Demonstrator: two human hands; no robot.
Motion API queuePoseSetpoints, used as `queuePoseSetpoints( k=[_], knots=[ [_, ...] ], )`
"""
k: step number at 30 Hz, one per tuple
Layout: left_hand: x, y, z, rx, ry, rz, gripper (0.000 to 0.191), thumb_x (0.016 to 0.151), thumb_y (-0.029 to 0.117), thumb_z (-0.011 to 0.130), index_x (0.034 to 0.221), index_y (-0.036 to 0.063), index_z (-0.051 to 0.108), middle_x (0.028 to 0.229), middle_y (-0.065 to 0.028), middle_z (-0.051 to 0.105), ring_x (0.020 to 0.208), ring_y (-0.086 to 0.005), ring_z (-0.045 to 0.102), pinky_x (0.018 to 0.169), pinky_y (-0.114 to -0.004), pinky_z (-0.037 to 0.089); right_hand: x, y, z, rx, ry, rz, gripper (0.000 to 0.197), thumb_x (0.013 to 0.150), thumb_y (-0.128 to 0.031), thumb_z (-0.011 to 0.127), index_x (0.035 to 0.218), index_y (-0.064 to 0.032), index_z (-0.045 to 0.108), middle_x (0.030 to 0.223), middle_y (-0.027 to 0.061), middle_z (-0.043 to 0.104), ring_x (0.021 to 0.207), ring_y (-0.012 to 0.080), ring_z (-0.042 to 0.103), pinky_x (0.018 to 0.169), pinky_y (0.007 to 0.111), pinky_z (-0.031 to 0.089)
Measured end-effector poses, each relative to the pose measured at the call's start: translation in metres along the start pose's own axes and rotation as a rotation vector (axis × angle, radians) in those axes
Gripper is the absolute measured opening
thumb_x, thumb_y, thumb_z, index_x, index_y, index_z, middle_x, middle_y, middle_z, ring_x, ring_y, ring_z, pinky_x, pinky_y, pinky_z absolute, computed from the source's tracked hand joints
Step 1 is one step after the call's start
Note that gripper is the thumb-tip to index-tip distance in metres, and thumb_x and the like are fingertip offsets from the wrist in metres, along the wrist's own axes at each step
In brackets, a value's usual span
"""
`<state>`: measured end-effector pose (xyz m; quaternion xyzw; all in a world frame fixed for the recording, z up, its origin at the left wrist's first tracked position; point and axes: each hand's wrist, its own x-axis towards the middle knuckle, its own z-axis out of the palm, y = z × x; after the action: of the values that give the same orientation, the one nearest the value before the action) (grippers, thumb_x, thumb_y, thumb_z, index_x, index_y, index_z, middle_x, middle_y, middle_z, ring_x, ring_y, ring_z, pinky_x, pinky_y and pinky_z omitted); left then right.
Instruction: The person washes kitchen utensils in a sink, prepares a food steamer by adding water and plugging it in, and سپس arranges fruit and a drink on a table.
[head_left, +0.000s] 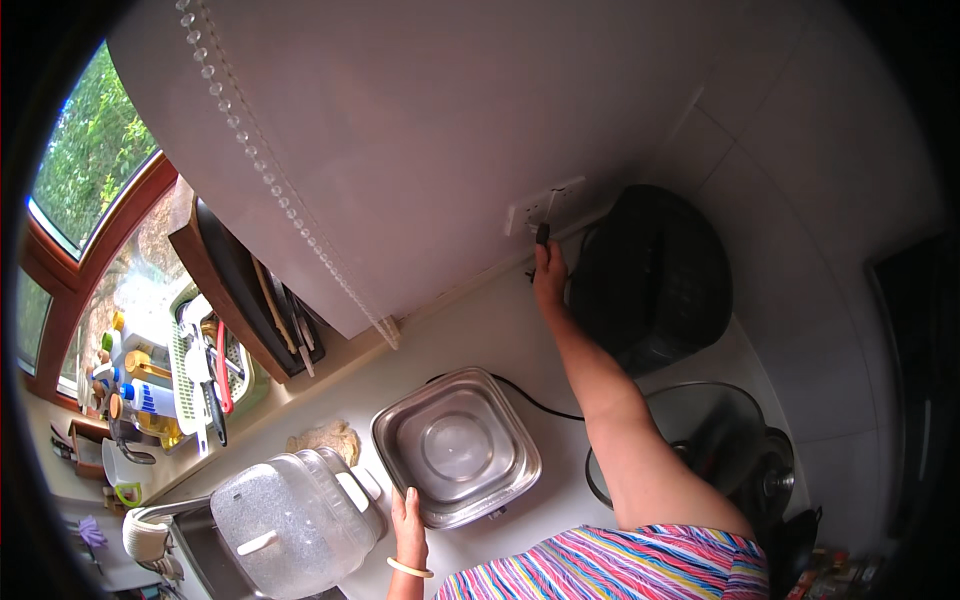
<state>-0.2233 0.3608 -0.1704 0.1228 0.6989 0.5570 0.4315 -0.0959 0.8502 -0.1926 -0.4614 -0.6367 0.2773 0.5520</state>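
My right hand (551, 274) reaches to the wall and grips a black plug (543, 233) at the lower edge of a white socket panel (525, 211). My left hand (409, 525), with a pale bangle on the wrist, rests its fingers against the near left corner of a square metal pan (457, 450). The pan stands on the light countertop, and its inside looks bare. A black cord (529, 399) runs behind the pan and passes under my right forearm. Whether this cord leads to the plug is hidden.
A large black appliance (652, 277) stands right of my forearm, with glass lids (705, 405) nearer me. At left, a clear plastic container (285, 517) overlaps the sink (206, 547). Utensils fill a green basket (251, 371) on the ledge. A beaded blind chain (281, 199) hangs along the wall.
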Motion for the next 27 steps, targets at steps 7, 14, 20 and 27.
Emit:
queuePoseSetpoints(
  k=[7,14,20,27],
  knots=[
    [0.001,0.003,-0.001,0.022,0.004,0.0,0.043,0.092,0.022,0.054,0.124,-0.0044,0.045,0.123,-0.0124,0.049,0.112,-0.017,0.045,0.096,-0.028,0.035,0.01,0.0,0.015,-0.059,0.077,-0.004,0.028,0.095,-0.031,0.049,0.1,-0.0037,0.052,0.07,0.0134,0.056,0.062,0.0283,0.056,0.056,0.037,0.041],
    [-0.002,0.005,0.0,0.025,0.003,0.01,0.045,0.092,0.021,0.053,0.127,-0.0038,0.041,0.127,-0.0132,0.046,0.116,-0.0187,0.043,0.098,-0.029,0.033,0.008,0.011,0.017,-0.131,0.104,-0.018,0.028,0.094,-0.034,0.051,0.099,-0.0065,0.052,0.064,0.0113,0.053,0.057,0.0284,0.055,0.051,0.039,0.041],
    [-0.003,0.007,0.001,0.033,0.007,0.017,0.047,0.092,0.02,0.052,0.13,-0.0033,0.039,0.13,-0.0138,0.044,0.119,-0.0202,0.041,0.1,-0.03,0.031,0.01,-0.002,0.025,-0.334,0.152,-0.12,0.029,0.092,-0.033,0.054,0.1,-0.0053,0.054,0.068,0.0143,0.058,0.059,0.0312,0.057,0.052,0.043,0.043],
    [-0.005,0.01,0.004,0.041,0.002,0.027,0.049,0.092,0.019,0.051,0.134,-0.0027,0.035,0.134,-0.0145,0.041,0.122,-0.0219,0.039,0.102,-0.031,0.03,0.012,-0.015,0.031,-0.417,0.22,-0.14,0.03,0.086,-0.027,0.062,0.101,-0.0018,0.056,0.082,0.0146,0.062,0.078,0.0314,0.061,0.069,0.037,0.047]
  ],
)
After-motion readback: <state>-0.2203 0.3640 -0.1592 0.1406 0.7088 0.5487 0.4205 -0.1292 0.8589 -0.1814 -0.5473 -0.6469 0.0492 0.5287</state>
